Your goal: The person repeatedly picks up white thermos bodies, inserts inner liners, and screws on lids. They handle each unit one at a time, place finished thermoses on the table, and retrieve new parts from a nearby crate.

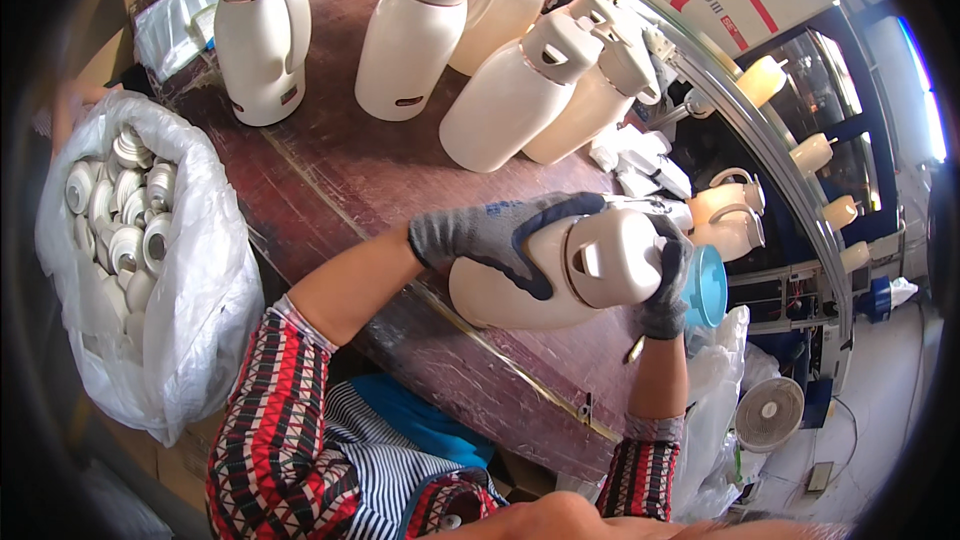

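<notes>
A bit of the person's bare skin [600, 523] shows at the bottom edge, with a red, black and white sleeve [270, 420] close by. Both hands wear gray gloves and hold one white vacuum jug [500, 305], which tips sideways over the dark red table [330, 180]. The left hand [500, 235] curls partly open around its body. The right hand [668, 285] bends around the lid [630, 255]. A blue tub [708, 285] sits just beside the right hand. More white jugs [400, 50] stand farther back.
</notes>
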Demonstrator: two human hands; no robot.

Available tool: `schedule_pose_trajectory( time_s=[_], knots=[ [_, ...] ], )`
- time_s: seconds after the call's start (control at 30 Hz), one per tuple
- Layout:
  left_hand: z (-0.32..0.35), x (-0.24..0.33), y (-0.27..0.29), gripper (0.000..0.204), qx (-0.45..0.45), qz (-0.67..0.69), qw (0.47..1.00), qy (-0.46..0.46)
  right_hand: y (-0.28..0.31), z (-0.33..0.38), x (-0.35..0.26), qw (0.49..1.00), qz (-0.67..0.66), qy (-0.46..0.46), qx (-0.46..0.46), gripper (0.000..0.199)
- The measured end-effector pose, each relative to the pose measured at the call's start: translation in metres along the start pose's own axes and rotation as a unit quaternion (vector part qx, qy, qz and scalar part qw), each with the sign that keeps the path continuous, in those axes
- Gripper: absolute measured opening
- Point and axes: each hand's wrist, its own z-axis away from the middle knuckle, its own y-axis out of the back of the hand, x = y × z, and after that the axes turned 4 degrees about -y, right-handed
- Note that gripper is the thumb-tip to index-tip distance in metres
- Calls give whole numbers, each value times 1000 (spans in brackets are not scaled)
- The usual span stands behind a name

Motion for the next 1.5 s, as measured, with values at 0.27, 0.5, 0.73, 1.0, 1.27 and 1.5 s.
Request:
schedule_pose_trajectory(
  time_s=[0.27, 0.5, 0.73, 1.0, 1.27, 1.5],
  knots=[
    [-115, 138, -34, 45, 208, -571, 709, -357, 10, 8, 28, 995, 73, 42, 49, 72],
    [-91, 64, -76, 100, -43, -682, 728, -56, 5, 6, 34, 993, 66, 73, 60, 61],
    [-95, 69, -46, 72, 56, -598, 793, -103, 1, 10, 28, 998, 28, 61, 7, 51],
    [-105, 99, -9, 43, -28, -729, 605, -320, -12, 64, 21, 984, -158, -67, 35, 28],
    [-102, 82, -86, 52, -126, -721, 678, 77, -51, 82, 29, 959, -226, -44, 165, 21],
    [-111, 112, 31, 60, 205, -669, 690, -183, 40, 94, 72, 900, -72, -2, 430, 19]
  ],
)
